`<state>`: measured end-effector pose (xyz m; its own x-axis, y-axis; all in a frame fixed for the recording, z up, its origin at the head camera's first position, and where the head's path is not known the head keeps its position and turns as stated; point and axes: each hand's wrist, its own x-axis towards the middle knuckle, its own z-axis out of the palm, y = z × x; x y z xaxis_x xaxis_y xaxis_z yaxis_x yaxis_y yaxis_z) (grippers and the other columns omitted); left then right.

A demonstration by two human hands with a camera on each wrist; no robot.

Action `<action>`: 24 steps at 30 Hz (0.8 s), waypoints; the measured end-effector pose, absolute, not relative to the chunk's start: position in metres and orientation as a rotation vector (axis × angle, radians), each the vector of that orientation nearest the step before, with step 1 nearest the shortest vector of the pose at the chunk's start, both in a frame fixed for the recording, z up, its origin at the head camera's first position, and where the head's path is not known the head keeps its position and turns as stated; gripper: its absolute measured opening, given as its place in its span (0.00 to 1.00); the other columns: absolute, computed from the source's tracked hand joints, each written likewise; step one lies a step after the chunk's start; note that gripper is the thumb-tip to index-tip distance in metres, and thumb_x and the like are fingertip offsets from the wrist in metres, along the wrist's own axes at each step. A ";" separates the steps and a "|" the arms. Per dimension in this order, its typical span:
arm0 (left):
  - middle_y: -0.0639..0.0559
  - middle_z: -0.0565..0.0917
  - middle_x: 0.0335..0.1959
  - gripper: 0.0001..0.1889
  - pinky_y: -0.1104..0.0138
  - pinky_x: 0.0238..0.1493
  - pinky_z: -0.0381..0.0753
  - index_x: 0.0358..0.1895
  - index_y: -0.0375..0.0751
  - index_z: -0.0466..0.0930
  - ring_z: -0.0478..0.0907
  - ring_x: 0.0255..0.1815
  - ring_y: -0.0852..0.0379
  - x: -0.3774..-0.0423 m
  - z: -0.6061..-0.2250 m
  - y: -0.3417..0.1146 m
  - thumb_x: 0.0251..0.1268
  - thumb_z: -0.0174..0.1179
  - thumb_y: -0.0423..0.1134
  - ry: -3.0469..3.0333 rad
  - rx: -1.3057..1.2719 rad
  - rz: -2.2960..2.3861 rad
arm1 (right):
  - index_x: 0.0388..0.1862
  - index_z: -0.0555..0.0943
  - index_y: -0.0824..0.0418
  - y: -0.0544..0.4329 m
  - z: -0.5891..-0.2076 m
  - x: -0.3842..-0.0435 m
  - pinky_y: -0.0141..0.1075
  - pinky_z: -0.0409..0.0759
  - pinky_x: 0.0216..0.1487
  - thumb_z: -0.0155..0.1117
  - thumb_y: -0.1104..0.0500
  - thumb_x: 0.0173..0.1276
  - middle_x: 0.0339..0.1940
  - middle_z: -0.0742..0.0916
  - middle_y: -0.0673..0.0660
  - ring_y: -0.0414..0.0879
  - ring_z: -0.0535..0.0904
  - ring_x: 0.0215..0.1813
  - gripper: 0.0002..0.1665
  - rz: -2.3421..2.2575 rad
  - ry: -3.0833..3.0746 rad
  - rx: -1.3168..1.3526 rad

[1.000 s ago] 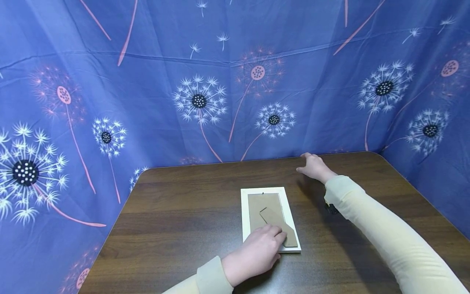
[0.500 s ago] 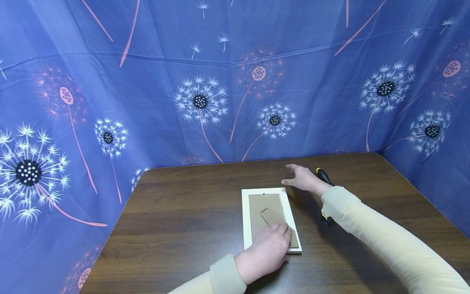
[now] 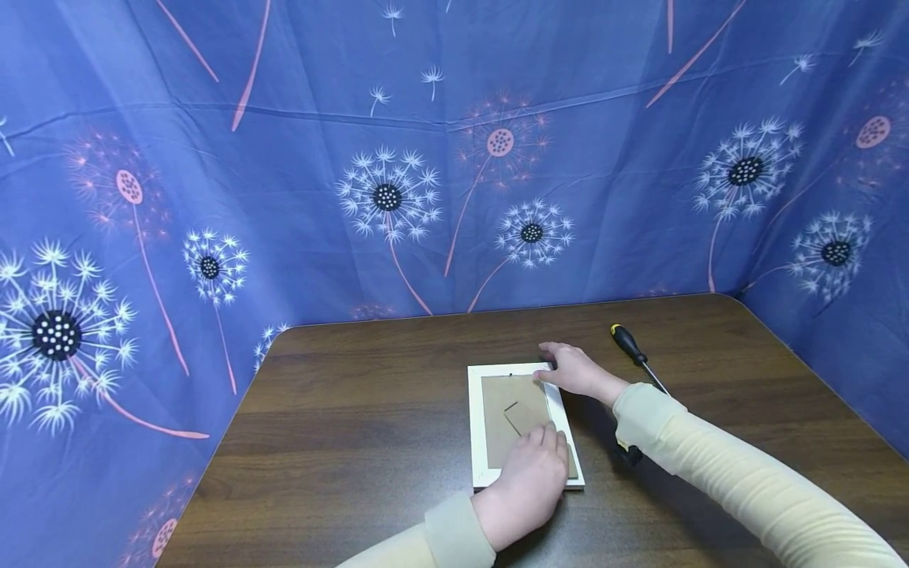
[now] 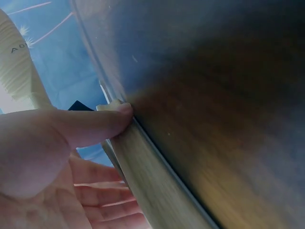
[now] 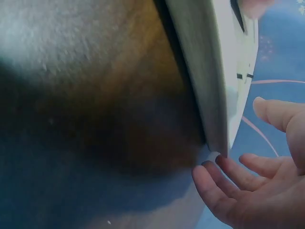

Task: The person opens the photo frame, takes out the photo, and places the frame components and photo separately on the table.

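A white picture frame lies back-up on the wooden table, showing its brown backing board with a stand flap. My left hand holds its near right part, fingers over the flap. In the left wrist view, the thumb presses the frame's side edge while the fingers extend behind it. At the far right corner is my right hand, thumb over the corner and fingers spread apart. The right wrist view has its fingertips right at the frame's corner.
A screwdriver with a black and yellow handle lies right of the frame, its shaft running behind the right sleeve. Under that sleeve a black and yellow object shows partly. Blue dandelion-print cloth hangs behind the table.
My right hand has come from the table's far edge toward me and left, to the frame's corner, uncovering the screwdriver. The left hand has shifted slightly right over the flap.
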<state>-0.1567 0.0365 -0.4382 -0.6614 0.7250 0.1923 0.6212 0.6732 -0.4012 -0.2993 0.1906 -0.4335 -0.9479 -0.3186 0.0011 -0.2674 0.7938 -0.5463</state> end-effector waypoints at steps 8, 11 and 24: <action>0.48 0.81 0.52 0.23 0.71 0.47 0.77 0.54 0.38 0.78 0.76 0.52 0.55 -0.157 -0.442 0.039 0.59 0.58 0.49 -2.539 -1.022 0.441 | 0.53 0.75 0.76 0.188 -0.443 -0.299 0.52 0.73 0.56 0.65 0.55 0.61 0.52 0.80 0.72 0.65 0.74 0.58 0.29 -0.816 2.960 -0.491; 0.48 0.82 0.50 0.22 0.71 0.47 0.77 0.52 0.38 0.79 0.76 0.51 0.55 -0.157 -0.444 0.039 0.59 0.57 0.48 -2.524 -1.012 0.446 | 0.50 0.77 0.76 0.188 -0.444 -0.300 0.52 0.74 0.54 0.66 0.56 0.60 0.49 0.82 0.72 0.65 0.75 0.55 0.26 -0.823 2.975 -0.482; 0.47 0.81 0.51 0.22 0.73 0.41 0.78 0.52 0.37 0.79 0.76 0.51 0.54 -0.156 -0.442 0.040 0.58 0.59 0.47 -2.568 -1.003 0.438 | 0.42 0.81 0.72 0.189 -0.445 -0.302 0.48 0.77 0.45 0.64 0.58 0.62 0.41 0.84 0.67 0.57 0.78 0.45 0.18 -0.846 2.998 -0.456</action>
<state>-0.1559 0.0404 -0.4416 -0.6890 0.6947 0.2065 0.5869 0.7020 -0.4034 -0.3021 0.1895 -0.4453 -0.9580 -0.2740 0.0844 -0.2777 0.8138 -0.5105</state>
